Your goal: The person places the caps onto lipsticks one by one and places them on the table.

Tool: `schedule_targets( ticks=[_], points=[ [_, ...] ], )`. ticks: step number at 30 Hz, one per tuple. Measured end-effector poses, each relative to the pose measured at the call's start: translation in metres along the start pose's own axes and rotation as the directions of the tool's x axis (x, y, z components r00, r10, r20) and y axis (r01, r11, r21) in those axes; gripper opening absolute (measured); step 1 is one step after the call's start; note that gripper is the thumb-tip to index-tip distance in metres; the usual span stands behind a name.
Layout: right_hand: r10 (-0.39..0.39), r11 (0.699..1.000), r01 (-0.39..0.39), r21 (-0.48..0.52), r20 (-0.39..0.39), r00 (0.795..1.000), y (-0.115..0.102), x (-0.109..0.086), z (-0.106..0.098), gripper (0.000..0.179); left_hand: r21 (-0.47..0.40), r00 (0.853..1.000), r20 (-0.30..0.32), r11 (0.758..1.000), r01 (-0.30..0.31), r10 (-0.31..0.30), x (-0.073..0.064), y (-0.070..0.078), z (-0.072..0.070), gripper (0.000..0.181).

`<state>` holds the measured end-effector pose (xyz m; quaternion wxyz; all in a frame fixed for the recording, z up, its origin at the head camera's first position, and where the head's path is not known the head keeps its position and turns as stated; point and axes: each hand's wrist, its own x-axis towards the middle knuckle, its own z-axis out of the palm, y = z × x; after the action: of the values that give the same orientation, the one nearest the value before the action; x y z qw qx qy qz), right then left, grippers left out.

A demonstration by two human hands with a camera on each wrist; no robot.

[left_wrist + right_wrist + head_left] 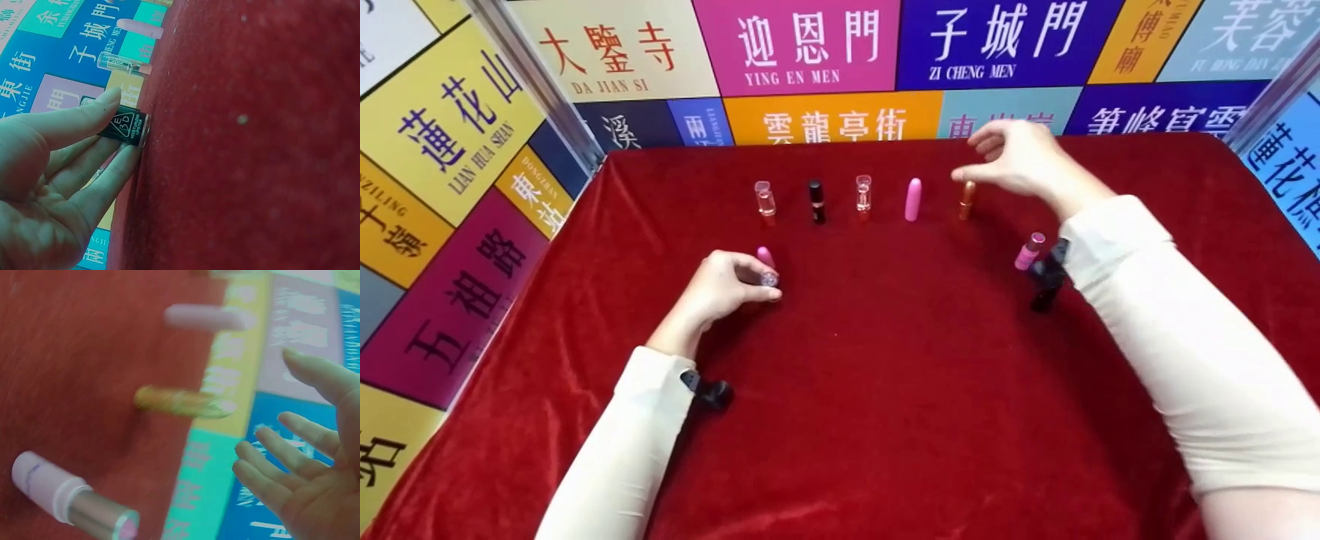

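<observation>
In the head view my left hand is at the left of the cloth, pinching a dark lipstick between thumb and fingers. The lettering on its side faces the left wrist camera, its lower end close to the cloth. A pink lipstick stands just behind that hand, partly covered by it. My right hand hovers beside a gold lipstick at the back right. Its fingers are spread and hold nothing, apart from the gold tube in the right wrist view. Below the right forearm stands a pink lipstick with a metallic upper part.
A back row on the red cloth holds a clear-capped lipstick, a black lipstick, another clear-capped lipstick and a pink bullet-shaped tube. Panels with large lettering stand behind the table.
</observation>
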<state>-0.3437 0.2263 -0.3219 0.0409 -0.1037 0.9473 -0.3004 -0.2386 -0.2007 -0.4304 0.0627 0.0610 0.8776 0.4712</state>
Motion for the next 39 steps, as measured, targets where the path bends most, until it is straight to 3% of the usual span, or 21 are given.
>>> schedule_targets(
  ticks=[4, 8, 11, 14, 20, 24, 28, 31, 39],
  points=[
    [-0.059, 0.996, 0.067, 0.061, -0.125, 0.990, -0.007, -0.028, -0.012, 0.067, -0.008, 1.000, 0.000, 1.000, -0.005, 0.005, 0.001, -0.001, 0.000, 0.028],
    [-0.121, 0.984, 0.147, 0.097, -0.234, 0.965, -0.009, -0.063, -0.020, 0.050, -0.007, 1.000, -0.003, 1.000, 0.000, 0.000, 0.001, -0.002, 0.001, 0.028],
    [-0.174, 0.970, 0.213, 0.117, -0.279, 0.944, -0.005, -0.090, -0.022, 0.037, -0.003, 1.000, -0.005, 1.000, 0.006, -0.006, 0.000, -0.003, 0.001, 0.028],
    [-0.196, 0.960, 0.242, 0.142, -0.277, 0.941, 0.005, -0.111, -0.021, 0.029, -0.002, 1.000, -0.003, 1.000, 0.009, -0.009, 0.000, -0.003, 0.001, 0.028],
    [-0.224, 0.939, 0.260, 0.225, -0.171, 0.959, 0.042, -0.135, -0.021, 0.030, -0.009, 1.000, -0.001, 1.000, 0.001, -0.001, 0.002, -0.003, 0.001, 0.028],
    [-0.269, 0.912, 0.269, 0.310, -0.044, 0.962, 0.073, -0.140, -0.020, 0.039, -0.014, 1.000, 0.004, 1.000, -0.002, 0.002, 0.003, -0.003, 0.003, 0.028],
    [-0.335, 0.868, 0.250, 0.428, 0.134, 0.933, 0.103, -0.139, -0.015, 0.045, -0.023, 1.000, 0.008, 1.000, -0.002, 0.003, 0.002, -0.003, 0.003, 0.028],
    [-0.356, 0.850, 0.221, 0.478, 0.213, 0.910, 0.119, -0.134, -0.008, 0.045, -0.025, 1.000, 0.005, 1.000, -0.003, 0.004, 0.001, -0.004, 0.003, 0.028],
    [-0.364, 0.844, 0.202, 0.497, 0.253, 0.896, 0.142, -0.125, 0.017, 0.038, -0.017, 1.000, 0.004, 1.000, -0.004, 0.004, 0.001, -0.003, 0.000, 0.029]
  ],
)
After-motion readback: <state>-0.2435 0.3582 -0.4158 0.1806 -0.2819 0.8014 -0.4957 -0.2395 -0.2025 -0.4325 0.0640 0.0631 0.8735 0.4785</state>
